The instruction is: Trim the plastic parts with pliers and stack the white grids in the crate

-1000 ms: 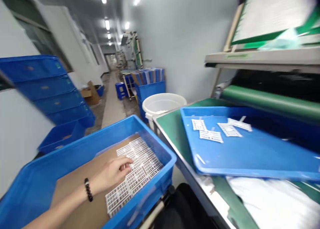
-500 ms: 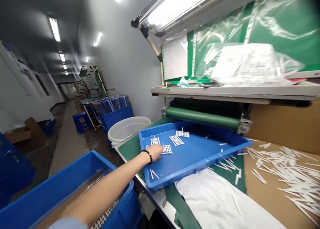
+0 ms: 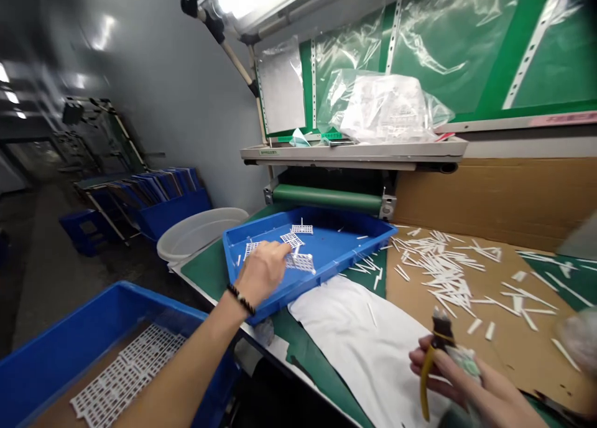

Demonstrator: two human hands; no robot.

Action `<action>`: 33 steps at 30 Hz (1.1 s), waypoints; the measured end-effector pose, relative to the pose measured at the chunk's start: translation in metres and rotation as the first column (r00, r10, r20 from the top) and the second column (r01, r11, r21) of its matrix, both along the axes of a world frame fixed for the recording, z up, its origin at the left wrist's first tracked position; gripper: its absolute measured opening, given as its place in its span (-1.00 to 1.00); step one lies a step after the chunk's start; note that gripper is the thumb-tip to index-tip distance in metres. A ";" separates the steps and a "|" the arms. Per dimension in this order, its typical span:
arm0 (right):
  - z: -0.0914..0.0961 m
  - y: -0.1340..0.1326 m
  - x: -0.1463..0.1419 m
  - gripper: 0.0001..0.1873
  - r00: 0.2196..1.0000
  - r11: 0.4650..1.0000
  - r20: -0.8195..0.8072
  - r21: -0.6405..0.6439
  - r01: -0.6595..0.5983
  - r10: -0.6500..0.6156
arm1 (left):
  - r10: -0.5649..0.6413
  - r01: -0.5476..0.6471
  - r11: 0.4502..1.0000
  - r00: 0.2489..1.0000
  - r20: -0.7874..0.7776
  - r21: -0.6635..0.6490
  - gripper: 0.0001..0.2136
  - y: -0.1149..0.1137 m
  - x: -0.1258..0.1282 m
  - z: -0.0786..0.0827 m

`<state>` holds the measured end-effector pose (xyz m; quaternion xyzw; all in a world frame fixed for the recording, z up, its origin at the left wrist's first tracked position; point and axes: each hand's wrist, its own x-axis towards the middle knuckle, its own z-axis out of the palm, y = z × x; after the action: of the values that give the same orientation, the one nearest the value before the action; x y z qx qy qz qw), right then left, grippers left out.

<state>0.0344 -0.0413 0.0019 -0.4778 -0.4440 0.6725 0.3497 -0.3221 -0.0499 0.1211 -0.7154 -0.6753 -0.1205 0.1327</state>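
My left hand [image 3: 262, 271], with a dark bead bracelet at the wrist, is closed on a white plastic grid piece [image 3: 302, 262] over the front left of the blue tray [image 3: 321, 279]. More white grid pieces [image 3: 301, 229] lie in the tray, some partly hidden behind my fingers. At the lower right, my right hand [image 3: 459, 372] is wrapped round a pair of side cutters [image 3: 437, 347] with yellow handles, the dark jaws pointing up. Below the cutters a white cloth [image 3: 359, 334] is spread over the table edge.
A blue bin [image 3: 125, 297] with stacked white grids stands at the lower left. Loose white plastic sticks [image 3: 443, 272] cover the cardboard [image 3: 405, 297] on the right. Behind the tray are a green roller [image 3: 326, 196] and a shelf [image 3: 354, 154]. A pale round tub [image 3: 200, 229] is farther left.
The view has swung right. My left hand has raised a grid piece from the tray floor and drawn it nearer. My right hand with the side cutters has come into view.
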 end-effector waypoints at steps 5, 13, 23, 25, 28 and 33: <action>0.064 0.008 -0.008 -0.49 0.857 0.919 0.493 0.252 -0.304 0.148 | -0.261 0.259 0.965 0.941 0.217 0.039 -0.70 -0.028 0.083 -0.061; 0.071 0.017 -0.032 -0.74 0.379 0.726 0.850 -0.005 -0.688 0.366 | -0.204 0.252 0.968 0.756 0.622 0.011 -0.43 -0.042 0.115 -0.118; 0.067 0.020 -0.056 -0.79 0.152 0.588 0.877 -0.168 -0.791 0.455 | -0.010 0.065 0.997 0.624 0.781 -0.040 -0.07 -0.037 0.126 -0.137; 0.068 0.020 -0.062 -0.79 0.127 0.589 0.880 -0.194 -0.784 0.458 | -0.007 0.066 0.997 0.622 0.783 -0.043 -0.05 -0.037 0.126 -0.139; 0.071 0.021 -0.066 -0.75 0.107 0.595 0.874 -0.229 -0.770 0.474 | 0.005 0.047 0.998 0.625 0.780 -0.044 -0.06 -0.038 0.127 -0.138; 0.077 0.022 -0.072 -0.70 0.095 0.602 0.877 -0.240 -0.762 0.470 | -0.003 0.044 0.998 0.627 0.779 -0.032 -0.05 -0.039 0.128 -0.134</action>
<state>-0.0372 -0.0191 0.0791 -0.4616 -0.8016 0.3253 -0.1964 -0.1937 -0.0888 -0.0129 -0.6050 -0.6597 -0.4030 -0.1908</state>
